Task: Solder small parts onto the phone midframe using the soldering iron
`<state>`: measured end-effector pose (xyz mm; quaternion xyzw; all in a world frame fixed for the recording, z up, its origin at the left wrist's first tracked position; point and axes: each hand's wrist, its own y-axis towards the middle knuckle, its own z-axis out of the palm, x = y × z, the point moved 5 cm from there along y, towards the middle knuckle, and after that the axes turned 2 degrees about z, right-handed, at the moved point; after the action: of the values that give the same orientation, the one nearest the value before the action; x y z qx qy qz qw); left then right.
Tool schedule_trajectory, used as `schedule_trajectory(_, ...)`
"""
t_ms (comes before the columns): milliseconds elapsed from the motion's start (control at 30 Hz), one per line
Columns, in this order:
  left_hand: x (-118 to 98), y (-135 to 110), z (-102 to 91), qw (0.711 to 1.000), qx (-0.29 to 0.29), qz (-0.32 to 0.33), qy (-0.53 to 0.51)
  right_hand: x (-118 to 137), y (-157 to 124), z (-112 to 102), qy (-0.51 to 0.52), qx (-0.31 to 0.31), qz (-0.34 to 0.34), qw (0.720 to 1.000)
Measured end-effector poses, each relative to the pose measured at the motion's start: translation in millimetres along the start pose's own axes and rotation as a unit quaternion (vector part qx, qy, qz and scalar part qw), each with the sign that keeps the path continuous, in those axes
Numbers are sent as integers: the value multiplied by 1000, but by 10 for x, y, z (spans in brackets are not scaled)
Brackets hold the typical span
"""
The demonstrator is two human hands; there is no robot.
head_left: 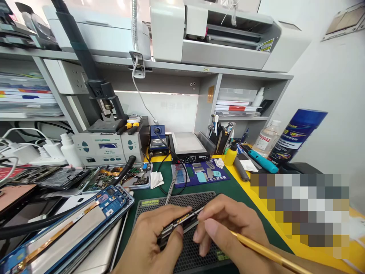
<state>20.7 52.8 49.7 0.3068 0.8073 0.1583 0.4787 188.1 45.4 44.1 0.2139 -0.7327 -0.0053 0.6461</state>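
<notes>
“What is being held by the left hand (154, 236)?”

“A thin dark piece (182, 220) is held there. It is long and flat, and it is seen mostly from its edge. A row of small gold bits is shown along the side, with shiny pale lines close by. Some of it is hidden by the fingers.”

“Where is it?”

“It is held over the black mat (192, 262), between the two hands. It is tilted, with its right end set higher up in the view. Whether the mat is touched by it cannot be told.”

“How is the left hand bent?”

“It is reached in from the bottom. The fingers are curled over the far side and the thumb is pressed on the near side, so the piece is pinched tight.”

“And the right hand (232, 232)?”

“A gold stick tool (262, 249) is gripped by that one. The tool is pinched by the thumb and the first finger, and its back end is pointed down to the right. The other fingers are tucked in underneath. The thin tip is aimed at the gold bits, but it cannot be told if they are touched.”

“What is seen nearby?”

“A blue phone part (85, 224) is laid on the left, and a green mat (239, 190) is spread under the black one.”
</notes>
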Motion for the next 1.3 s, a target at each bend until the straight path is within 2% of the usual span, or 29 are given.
schedule_trajectory(100, -19, -18, -9, 1000, -10, 10, 8, 16, -57, 4, -85, -36, -83, 992)
schedule_trajectory(200, -6, -39, -3, 1000, -9, 16, 2, 49, -90, 39, -196, -69, -178, 962)
schedule_trajectory(367, 15, -31, -8, 999, -30, 13, -24, 122, -99, 80, -271, -83, -277, 918)
schedule_trajectory(567, 3, -42, -27, 999, -51, 1, -20, 125, -124, 76, -318, -86, -288, 899)
schedule_trajectory(767, 8, -45, -18, 998, -52, 3, -19, 85, -108, 76, -313, -83, -277, 905)
schedule_trajectory(1300, 35, -35, -13, 999, -39, 6, -13, 183, -101, 63, -308, -96, -284, 903)
